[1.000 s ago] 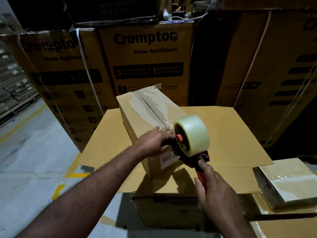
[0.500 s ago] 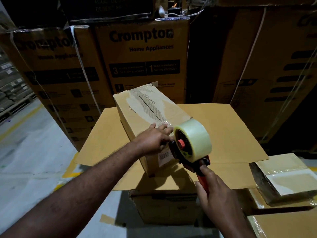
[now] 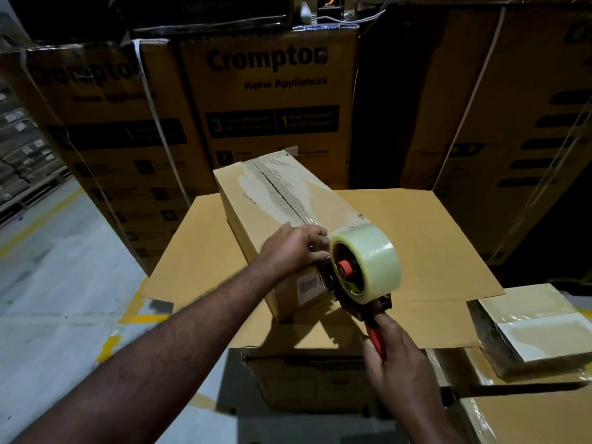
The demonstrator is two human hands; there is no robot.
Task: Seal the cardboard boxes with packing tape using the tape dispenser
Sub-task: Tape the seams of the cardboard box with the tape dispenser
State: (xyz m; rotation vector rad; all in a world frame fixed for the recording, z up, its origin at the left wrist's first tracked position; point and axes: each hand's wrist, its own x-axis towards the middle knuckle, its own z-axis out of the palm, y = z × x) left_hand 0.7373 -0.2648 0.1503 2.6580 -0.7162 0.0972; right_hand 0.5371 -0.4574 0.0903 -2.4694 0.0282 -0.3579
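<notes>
R fingers (image 3: 396,332) round dispenser handle (image 3: 375,337)

"crompton home appliances" and "3", "1 year warranty" on stacked carton (image 3: 272,100), "crompton" on left carton (image 3: 96,100)

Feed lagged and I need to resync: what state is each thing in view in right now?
small box, flaps closed, paper torn along the top seam.
tape dispenser, held at the box's near end.
tape roll, mounted, nearly full.
left hand, pressing on the box's near top edge.
right hand, gripping the dispenser's red handle.
cardboard sheet, lying flat under the small box.
</notes>
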